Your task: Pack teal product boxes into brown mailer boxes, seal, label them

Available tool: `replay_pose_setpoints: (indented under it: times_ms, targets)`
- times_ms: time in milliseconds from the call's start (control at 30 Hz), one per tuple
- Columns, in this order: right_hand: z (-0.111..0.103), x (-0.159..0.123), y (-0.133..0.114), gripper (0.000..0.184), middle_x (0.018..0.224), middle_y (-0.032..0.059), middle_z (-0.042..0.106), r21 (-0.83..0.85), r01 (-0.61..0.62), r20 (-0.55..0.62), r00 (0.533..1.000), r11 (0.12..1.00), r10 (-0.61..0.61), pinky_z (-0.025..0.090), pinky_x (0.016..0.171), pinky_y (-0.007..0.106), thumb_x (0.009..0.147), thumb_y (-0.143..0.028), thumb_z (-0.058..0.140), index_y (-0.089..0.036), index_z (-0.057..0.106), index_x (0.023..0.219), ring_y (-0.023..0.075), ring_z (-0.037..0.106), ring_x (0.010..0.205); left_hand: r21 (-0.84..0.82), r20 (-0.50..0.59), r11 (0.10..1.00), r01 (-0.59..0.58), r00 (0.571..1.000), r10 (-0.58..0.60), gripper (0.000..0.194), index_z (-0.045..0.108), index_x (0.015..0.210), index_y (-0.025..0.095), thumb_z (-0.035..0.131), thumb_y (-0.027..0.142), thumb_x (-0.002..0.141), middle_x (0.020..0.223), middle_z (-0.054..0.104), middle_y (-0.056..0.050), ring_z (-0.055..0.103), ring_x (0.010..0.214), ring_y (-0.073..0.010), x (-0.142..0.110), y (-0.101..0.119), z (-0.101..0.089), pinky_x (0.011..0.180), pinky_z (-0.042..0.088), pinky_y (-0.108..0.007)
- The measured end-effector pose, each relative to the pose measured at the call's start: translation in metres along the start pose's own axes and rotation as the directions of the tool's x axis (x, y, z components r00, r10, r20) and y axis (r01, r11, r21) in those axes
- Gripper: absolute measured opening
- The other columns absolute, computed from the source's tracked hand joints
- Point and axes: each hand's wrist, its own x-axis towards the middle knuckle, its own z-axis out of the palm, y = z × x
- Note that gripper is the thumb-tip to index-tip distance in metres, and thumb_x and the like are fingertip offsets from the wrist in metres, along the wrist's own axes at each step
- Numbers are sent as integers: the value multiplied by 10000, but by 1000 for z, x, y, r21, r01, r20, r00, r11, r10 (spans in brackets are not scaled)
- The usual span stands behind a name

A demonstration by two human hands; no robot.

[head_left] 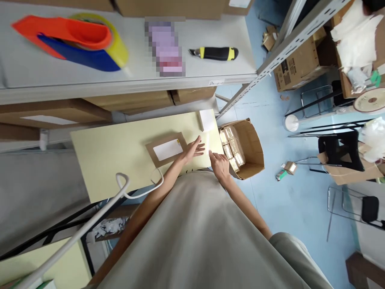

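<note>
Over the pale yellow table [120, 152], my left hand [192, 151] is open with its fingers spread, just right of a flat brown package [156, 154] bearing a white label [167, 149]. My right hand [220, 164] is closed at the table's right edge, its fingers curled in. Whatever it may hold is too small to make out. A faint white strip lies on the tabletop between the hands. Beyond them, near the far right corner, is a small white block or stack [206, 120].
An open carton [252, 148] with several small wrapped boxes [233, 146] stands right of the table. A grey shelf [132, 48] above holds a tape dispenser [75, 40], a blurred-out item and a utility knife [216, 53]. A white curved rod [90, 218] crosses at left.
</note>
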Motion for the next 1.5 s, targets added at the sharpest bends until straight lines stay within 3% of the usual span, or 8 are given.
replay_pose_setpoints:
  times_ms: [67,200,333,500,700,833,1033,1500]
  targets:
    - [-6,5,-16,529,1173,127,831,-14,94,62,994,995,-93,499,884,299,1121,-121,469,-211,587,1629,221,774,966,-162,-43,987,-2,999,-5,679,754,1202,200,741,783,855,1255,805,-175,761,1232,-365,-27,-5,-11,1007,638,-469]
    - [-16,15,-41,563,1185,107,838,82,226,92,968,971,-233,521,837,277,1113,-137,450,-251,576,1650,211,784,923,-210,-294,971,-112,955,46,640,781,1065,202,965,626,623,1118,835,-114,784,1138,-333,-64,-15,-35,953,641,-421]
    - [-23,16,-61,488,1285,63,814,486,350,-76,930,801,-360,587,885,289,1106,-227,458,-290,692,1530,198,802,953,-246,-460,941,-230,883,96,726,798,1033,151,961,703,590,1075,840,-139,786,1041,-331,-90,-17,-51,867,629,-407]
    - [-24,10,-84,336,1165,67,829,881,212,-152,973,423,-171,655,926,354,990,-534,746,-244,830,1136,224,813,944,-199,-504,915,-352,837,212,730,838,1007,127,983,716,602,1068,848,-146,774,1055,-328,-128,-5,-58,913,613,-405]
    - [-39,23,-78,403,1094,56,786,936,181,-157,982,303,-103,646,816,325,886,-593,835,-231,730,1028,173,744,836,-90,-615,891,-444,729,301,640,802,902,159,956,726,648,926,812,-83,749,855,-225,-166,4,-75,734,603,-318]
    - [-60,34,-67,387,1163,56,766,923,227,-193,972,311,-135,572,688,267,928,-565,793,-231,737,1115,120,669,748,-3,-553,924,-382,771,317,591,787,896,168,941,698,684,858,767,-75,720,747,-203,-187,1,-78,617,552,-304]
    - [-79,45,-62,348,897,7,750,895,277,-237,959,350,-153,487,592,252,947,-512,770,-232,778,1154,118,565,648,16,-415,946,-324,859,301,472,807,942,162,893,583,748,888,777,-115,728,767,-238,-211,-5,-61,594,546,-339]
    - [-68,48,-61,401,976,16,753,872,289,-210,950,396,-231,536,645,260,978,-537,751,-212,792,1209,110,614,688,47,-332,946,-322,888,319,402,806,885,159,887,530,755,879,802,-118,724,728,-221,-219,-11,-55,532,526,-302]
